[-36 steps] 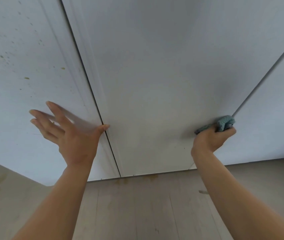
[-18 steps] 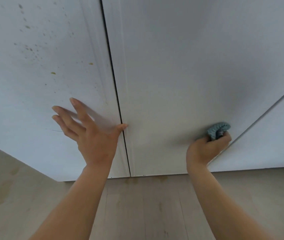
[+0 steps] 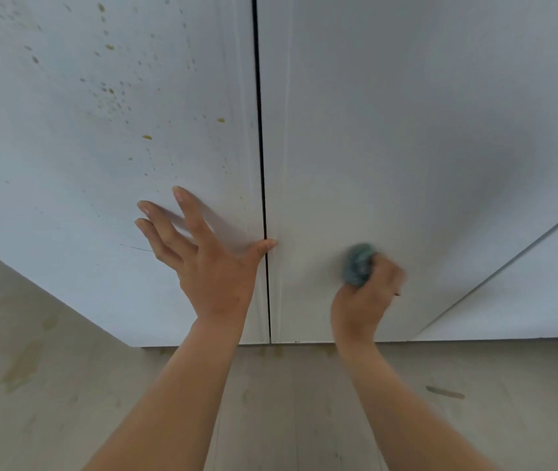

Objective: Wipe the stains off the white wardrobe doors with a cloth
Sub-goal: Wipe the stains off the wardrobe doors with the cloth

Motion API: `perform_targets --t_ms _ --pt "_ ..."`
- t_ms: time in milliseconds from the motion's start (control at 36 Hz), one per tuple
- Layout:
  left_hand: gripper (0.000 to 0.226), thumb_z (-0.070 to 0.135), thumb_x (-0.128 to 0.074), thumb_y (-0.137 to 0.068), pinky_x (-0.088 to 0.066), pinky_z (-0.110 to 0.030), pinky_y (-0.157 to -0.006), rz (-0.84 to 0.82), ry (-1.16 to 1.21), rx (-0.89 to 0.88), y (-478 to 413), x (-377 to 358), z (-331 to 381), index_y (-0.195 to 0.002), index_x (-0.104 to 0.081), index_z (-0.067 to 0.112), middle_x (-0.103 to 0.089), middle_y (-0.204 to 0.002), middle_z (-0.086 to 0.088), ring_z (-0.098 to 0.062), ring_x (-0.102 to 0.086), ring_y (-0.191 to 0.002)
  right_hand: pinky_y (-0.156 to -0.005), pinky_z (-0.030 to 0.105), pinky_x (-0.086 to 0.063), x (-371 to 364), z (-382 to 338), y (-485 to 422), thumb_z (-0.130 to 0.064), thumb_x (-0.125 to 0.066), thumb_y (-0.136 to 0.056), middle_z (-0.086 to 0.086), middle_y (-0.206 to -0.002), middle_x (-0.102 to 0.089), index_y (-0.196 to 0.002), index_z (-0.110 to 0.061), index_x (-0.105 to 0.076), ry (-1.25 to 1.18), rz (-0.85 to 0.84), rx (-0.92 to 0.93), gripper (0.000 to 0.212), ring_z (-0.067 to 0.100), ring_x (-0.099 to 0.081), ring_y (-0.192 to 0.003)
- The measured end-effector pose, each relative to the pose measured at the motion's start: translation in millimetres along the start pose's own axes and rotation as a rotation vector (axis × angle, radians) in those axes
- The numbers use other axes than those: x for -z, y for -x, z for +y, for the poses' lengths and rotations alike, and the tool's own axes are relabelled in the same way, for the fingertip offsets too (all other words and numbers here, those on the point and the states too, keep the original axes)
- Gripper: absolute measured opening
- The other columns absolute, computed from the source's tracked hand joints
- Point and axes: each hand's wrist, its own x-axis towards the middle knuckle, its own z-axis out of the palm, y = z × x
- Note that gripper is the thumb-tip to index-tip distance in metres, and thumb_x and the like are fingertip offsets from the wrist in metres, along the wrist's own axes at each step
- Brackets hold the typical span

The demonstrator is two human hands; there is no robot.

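Observation:
Three white wardrobe doors fill the view. The left door [image 3: 67, 147] is spattered with several small yellow-brown stains [image 3: 146, 137]. My left hand [image 3: 209, 263] lies on it with fingers spread and straight, the thumb tip at the dark gap [image 3: 261, 164] between doors. The middle door [image 3: 406, 147] looks clean. My right hand [image 3: 367, 294] grips a bunched teal cloth [image 3: 357, 265] and holds it against the lower part of the middle door, blurred by motion.
A third door [image 3: 542, 294] angles off at the right. Below the doors runs a pale wooden floor [image 3: 288, 402] with yellowish smears at the left [image 3: 22, 365] and a mark at the right [image 3: 445, 392].
My right hand has slid the cloth leftward across the middle door, from its right edge toward the gap. The view has shifted so the doors sit further right.

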Motion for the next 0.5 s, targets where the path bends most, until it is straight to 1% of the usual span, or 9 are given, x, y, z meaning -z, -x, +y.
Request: perform_targets --t_ms 56,83,111,194,250,306,361,417,500 --pt "0.155 0.08 -0.085 -0.052 -0.052 -0.071 -0.093 -0.007 -0.008 0.0 0.3 1.4 2.1 -0.155 0.026 0.046 0.009 -0.169 -0.023 -0.045 0.008 -0.157 -0.082 0.044 -0.051 -8.3 -1.3 25.6 0.013 -0.04 -0.066 0.022 -0.102 -0.052 -0.102 0.004 -0.065 0.034 -0.201 0.121 0.045 0.03 -0.05 -0.093" --pt "0.156 0.08 -0.085 -0.052 -0.052 -0.071 -0.092 -0.009 -0.012 0.004 0.5 1.7 2.1 -0.155 0.026 0.046 0.009 -0.169 -0.023 -0.045 0.007 -0.157 -0.08 0.046 -0.051 -9.5 -2.3 30.8 0.016 -0.043 -0.065 0.02 -0.102 -0.052 -0.101 0.002 -0.068 0.037 -0.243 0.164 0.046 0.031 -0.051 -0.093" --pt "0.156 0.081 -0.085 -0.051 -0.052 -0.071 -0.092 -0.012 -0.016 0.007 1.1 1.7 2.8 -0.157 0.024 0.044 0.008 -0.169 -0.023 -0.045 0.007 -0.157 -0.08 0.045 -0.051 -8.7 -3.9 30.0 0.017 -0.045 -0.065 0.019 -0.102 -0.053 -0.099 0.0 -0.07 0.034 -0.23 0.2 0.045 0.031 -0.051 -0.093" --pt "0.151 0.082 -0.083 -0.052 -0.052 -0.071 -0.093 0.013 -0.021 -0.004 0.6 0.3 -1.8 -0.161 0.008 0.034 0.004 -0.169 -0.025 -0.046 0.003 -0.157 -0.079 0.038 -0.048 -8.2 -21.2 16.3 0.019 -0.052 -0.073 0.02 -0.097 -0.058 -0.093 0.0 -0.076 -0.019 -0.067 0.372 0.037 0.033 -0.054 -0.09" --pt "0.149 0.084 -0.081 -0.054 -0.052 -0.07 -0.094 -0.001 -0.014 -0.007 0.4 0.3 -1.0 -0.161 0.011 0.037 0.007 -0.169 -0.023 -0.044 0.006 -0.157 -0.079 0.035 -0.045 -10.5 -34.1 8.6 0.02 -0.056 -0.076 0.021 -0.094 -0.06 -0.092 -0.001 -0.077 -0.03 -0.029 0.495 0.033 0.032 -0.053 -0.088" --pt "0.148 0.087 -0.077 -0.055 -0.052 -0.07 -0.094 -0.023 -0.008 0.017 1.1 1.5 0.5 -0.159 0.019 0.043 0.012 -0.17 -0.019 -0.041 0.01 -0.157 -0.079 0.04 -0.044 -19.5 -32.9 13.6 0.017 -0.06 -0.075 0.018 -0.094 -0.061 -0.092 -0.006 -0.077 0.018 -0.063 0.572 0.033 0.033 -0.055 -0.087" --pt "0.145 0.09 -0.072 -0.055 -0.052 -0.071 -0.094 -0.036 -0.007 0.037 1.6 3.1 2.5 -0.158 0.021 0.044 0.015 -0.17 -0.016 -0.041 0.012 -0.157 -0.078 0.044 -0.043 -32.2 -12.5 30.5 0.009 -0.069 -0.076 0.01 -0.099 -0.057 -0.09 -0.012 -0.075 0.094 -0.151 0.613 0.026 0.033 -0.055 -0.087" --pt "0.148 0.088 -0.075 -0.054 -0.052 -0.07 -0.095 -0.033 -0.008 0.036 0.8 3.4 2.8 -0.157 0.02 0.043 0.014 -0.17 -0.017 -0.041 0.011 -0.157 -0.077 0.044 -0.042 -43.0 11.9 50.5 -0.001 -0.078 -0.075 0.002 -0.102 -0.05 -0.084 -0.015 -0.074 0.175 -0.261 0.627 0.018 0.029 -0.051 -0.09" --pt "0.154 0.082 -0.084 -0.051 -0.052 -0.07 -0.095 -0.007 -0.01 0.031 0.9 1.6 1.6 -0.158 0.02 0.043 0.011 -0.17 -0.018 -0.041 0.009 -0.158 -0.075 0.046 -0.043 -47.9 29.5 73.2 0.003 -0.076 -0.068 0.002 -0.101 -0.048 -0.082 -0.015 -0.073 0.223 -0.354 0.562 0.023 0.028 -0.048 -0.092"
